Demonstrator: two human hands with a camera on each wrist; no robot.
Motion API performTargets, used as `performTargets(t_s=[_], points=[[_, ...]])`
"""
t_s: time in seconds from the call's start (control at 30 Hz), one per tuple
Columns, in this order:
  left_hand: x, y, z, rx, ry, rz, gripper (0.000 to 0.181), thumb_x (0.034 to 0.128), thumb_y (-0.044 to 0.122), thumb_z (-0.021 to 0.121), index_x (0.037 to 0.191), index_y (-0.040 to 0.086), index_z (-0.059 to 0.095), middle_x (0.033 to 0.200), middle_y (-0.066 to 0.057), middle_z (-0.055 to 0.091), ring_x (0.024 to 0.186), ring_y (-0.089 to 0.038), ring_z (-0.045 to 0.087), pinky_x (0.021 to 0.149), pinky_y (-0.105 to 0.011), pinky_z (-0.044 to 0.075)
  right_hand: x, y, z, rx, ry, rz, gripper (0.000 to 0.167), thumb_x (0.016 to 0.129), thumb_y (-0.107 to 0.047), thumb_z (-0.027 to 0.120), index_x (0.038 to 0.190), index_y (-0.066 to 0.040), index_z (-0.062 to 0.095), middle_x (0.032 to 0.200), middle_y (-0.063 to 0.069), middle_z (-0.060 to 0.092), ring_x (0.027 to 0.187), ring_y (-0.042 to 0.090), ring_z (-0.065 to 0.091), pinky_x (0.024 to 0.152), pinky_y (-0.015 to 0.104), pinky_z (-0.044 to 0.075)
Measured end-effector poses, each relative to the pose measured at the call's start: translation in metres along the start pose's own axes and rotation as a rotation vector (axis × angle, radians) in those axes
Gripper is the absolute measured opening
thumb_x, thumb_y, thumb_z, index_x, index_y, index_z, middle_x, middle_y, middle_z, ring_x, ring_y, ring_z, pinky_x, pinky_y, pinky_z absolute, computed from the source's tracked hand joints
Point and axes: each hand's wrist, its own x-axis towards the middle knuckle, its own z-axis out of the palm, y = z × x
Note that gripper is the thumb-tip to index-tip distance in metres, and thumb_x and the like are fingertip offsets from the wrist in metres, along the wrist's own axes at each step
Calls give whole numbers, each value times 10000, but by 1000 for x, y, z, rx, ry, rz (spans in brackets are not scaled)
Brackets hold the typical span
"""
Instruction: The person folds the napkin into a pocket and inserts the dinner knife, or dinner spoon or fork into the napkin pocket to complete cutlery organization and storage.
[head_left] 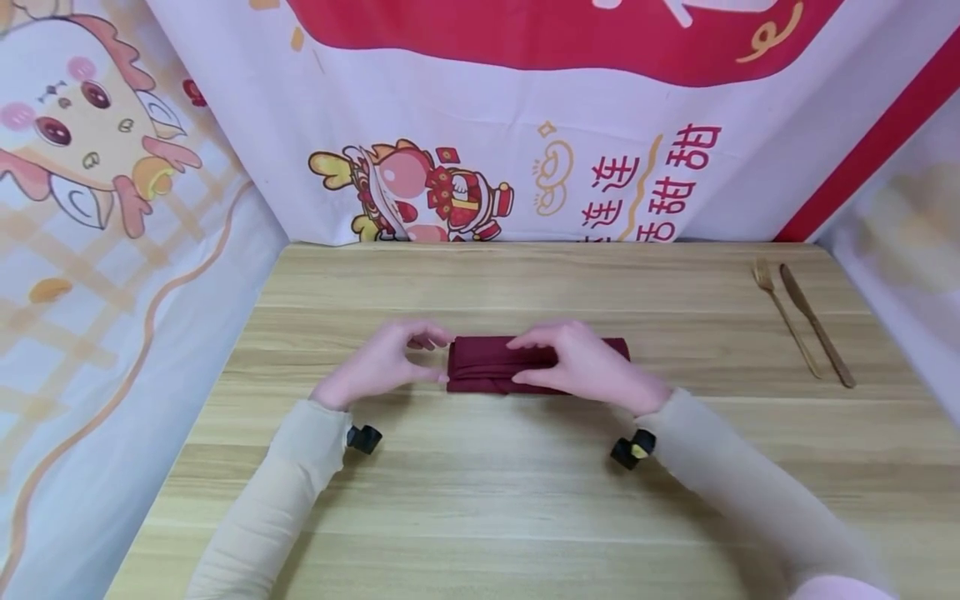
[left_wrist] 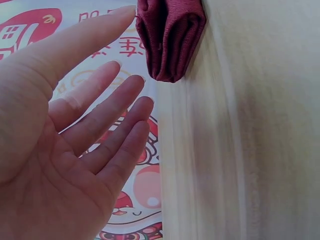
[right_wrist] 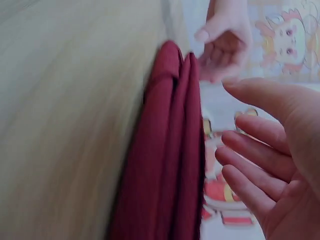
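Observation:
A burgundy cloth (head_left: 487, 365), folded into a narrow strip with several layers, lies lengthwise across the wooden table. My left hand (head_left: 384, 365) is at its left end, thumb and fingers apart with nothing between them. In the left wrist view the thumb tip comes up beside the cloth's folded end (left_wrist: 172, 42); whether it touches, I cannot tell. Over the right half of the strip hovers my right hand (head_left: 579, 365), its fingers loosely bent. The right wrist view has these fingers (right_wrist: 257, 140) beside the cloth (right_wrist: 160, 150), apart from it.
A gold fork (head_left: 787, 322) and a gold knife (head_left: 816, 324) lie side by side at the table's right. A printed white and red cloth (head_left: 465, 100) hangs along the back edge, and another patterned sheet (head_left: 187, 242) covers the left side.

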Motion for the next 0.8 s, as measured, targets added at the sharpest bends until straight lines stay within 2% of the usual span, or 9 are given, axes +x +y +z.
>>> performTargets(t_s=[0.17, 0.33, 0.6, 0.8], points=[[-1, -1, 2, -5, -1, -15, 497, 801, 201, 902, 1236, 86, 691, 1234, -60, 678, 1129, -283, 616, 1010, -435, 473, 23, -7, 27, 24, -55, 9, 389, 874, -289, 838, 1198, -93, 749, 1132, 26, 729, 1029, 144, 663, 892, 346, 531], [-1, -1, 5, 8, 0, -11, 492, 794, 220, 909, 1221, 101, 697, 1213, -27, 683, 1109, -242, 623, 997, -404, 481, 34, -7, 46, -43, -61, 42, 401, 837, -312, 868, 1163, -104, 764, 1094, 13, 739, 973, 138, 665, 852, 325, 529], [-2, -2, 6, -5, 12, -7, 507, 795, 199, 907, 1239, 88, 689, 1223, -36, 681, 1122, -252, 625, 1006, -410, 478, 39, -12, 48, -105, -69, 50, 274, 875, -253, 837, 1102, -109, 785, 1070, 10, 748, 973, 128, 673, 866, 325, 537], [-1, 1, 6, -6, 22, -11, 510, 796, 209, 907, 1242, 93, 687, 1228, -26, 677, 1130, -254, 622, 1010, -402, 473, 38, -12, 47, -121, -67, 20, 200, 919, -198, 790, 1081, -81, 786, 1064, 40, 748, 982, 152, 688, 867, 332, 551]])
